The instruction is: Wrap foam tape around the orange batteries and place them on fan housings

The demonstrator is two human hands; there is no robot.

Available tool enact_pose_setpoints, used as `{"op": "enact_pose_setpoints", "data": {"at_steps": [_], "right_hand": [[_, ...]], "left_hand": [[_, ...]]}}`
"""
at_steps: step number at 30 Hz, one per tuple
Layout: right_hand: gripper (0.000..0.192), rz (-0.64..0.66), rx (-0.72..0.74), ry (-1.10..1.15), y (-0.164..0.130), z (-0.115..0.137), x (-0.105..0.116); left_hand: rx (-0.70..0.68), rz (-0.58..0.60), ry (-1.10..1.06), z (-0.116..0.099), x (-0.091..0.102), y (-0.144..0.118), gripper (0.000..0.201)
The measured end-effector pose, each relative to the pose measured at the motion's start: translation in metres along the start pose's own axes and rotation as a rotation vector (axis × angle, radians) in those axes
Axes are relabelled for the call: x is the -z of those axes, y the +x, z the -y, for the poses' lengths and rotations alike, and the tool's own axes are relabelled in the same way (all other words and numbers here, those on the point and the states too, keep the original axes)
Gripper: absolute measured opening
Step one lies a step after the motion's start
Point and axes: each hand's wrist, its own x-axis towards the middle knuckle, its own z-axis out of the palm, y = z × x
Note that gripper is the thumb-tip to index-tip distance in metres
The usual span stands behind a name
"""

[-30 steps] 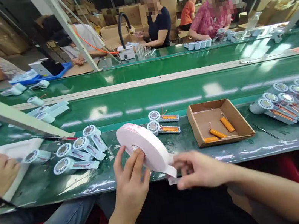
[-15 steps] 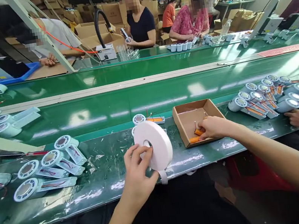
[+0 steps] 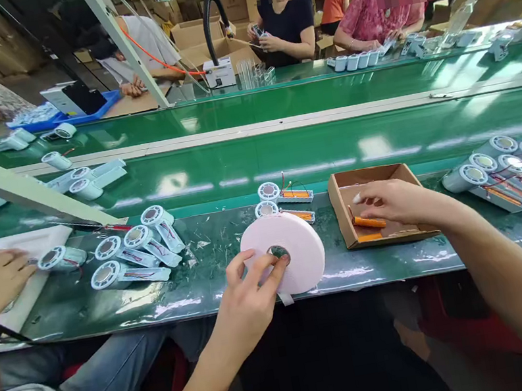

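My left hand (image 3: pixel 246 304) grips the white tape roll (image 3: pixel 285 253), thumb and fingers pinching at its core hole, roll lying almost flat on the green bench (image 3: pixel 182 295) at the near edge. My right hand (image 3: pixel 392 200) is inside the cardboard box (image 3: pixel 343 208) to the right of the roll, fingers curled loosely over an orange battery cell (image 3: pixel 368 222); can't tell if it's actually gripped yet. To do it well, I judge: keep the roll pinned so the loose tape end under my left fingers doesn't restick, and pinch one cell only, clear of its wires. Versus half a second ago: the roll was tilted up, now laid down; right hand was already in the box, still there. Fan units (image 3: pixel 126 258) sit left of my left hand.
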Motion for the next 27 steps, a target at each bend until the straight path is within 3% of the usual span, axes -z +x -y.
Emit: {"op": "enact_pose_setpoints", "data": {"at_steps": [3, 6, 8, 11, 13, 15, 19, 21, 23, 25, 27], "right_hand": [[0.018, 0.176, -0.014, -0.165, 0.011, 0.008, -0.01], [0.022, 0.192, -0.054, -0.256, 0.016, 0.005, -0.02], [0.029, 0.091, -0.025, -0.188, 0.013, 0.004, -0.02], [0.036, -0.163, -0.032, 0.196, -0.006, 0.014, -0.011], [0.045, -0.34, -0.052, 0.417, -0.021, 0.035, -0.006], [0.048, -0.411, 0.009, 0.439, -0.034, 0.065, -0.004], [0.034, -0.165, 0.189, 0.234, -0.037, 0.123, -0.01], [0.027, -0.038, 0.204, 0.227, -0.032, 0.136, -0.016], [0.025, -0.005, 0.158, 0.327, -0.027, 0.141, -0.028], [0.027, -0.111, 0.096, 0.589, -0.023, 0.148, -0.048], [0.034, -0.38, 0.017, 0.976, -0.02, 0.159, -0.073]], "left_hand": [[0.017, 0.02, 0.018, 0.002, 0.002, -0.003, 0.053], [0.011, 0.049, 0.029, 0.003, -0.003, -0.008, 0.051], [0.005, 0.069, 0.052, 0.003, -0.008, -0.012, 0.052], [-0.009, 0.098, 0.097, 0.003, -0.012, -0.017, 0.056], [-0.032, 0.104, 0.115, 0.002, -0.011, -0.018, 0.06], [-0.074, 0.116, 0.108, 0.002, -0.006, -0.015, 0.063], [-0.204, 0.139, 0.113, 0.006, 0.011, -0.001, 0.059], [-0.273, 0.14, 0.158, 0.01, 0.021, 0.007, 0.051], [-0.304, 0.144, 0.19, 0.012, 0.029, 0.013, 0.047], [-0.277, 0.129, 0.192, 0.009, 0.031, 0.016, 0.047], [-0.2, 0.08, 0.16, -0.002, 0.025, 0.014, 0.047]]}}
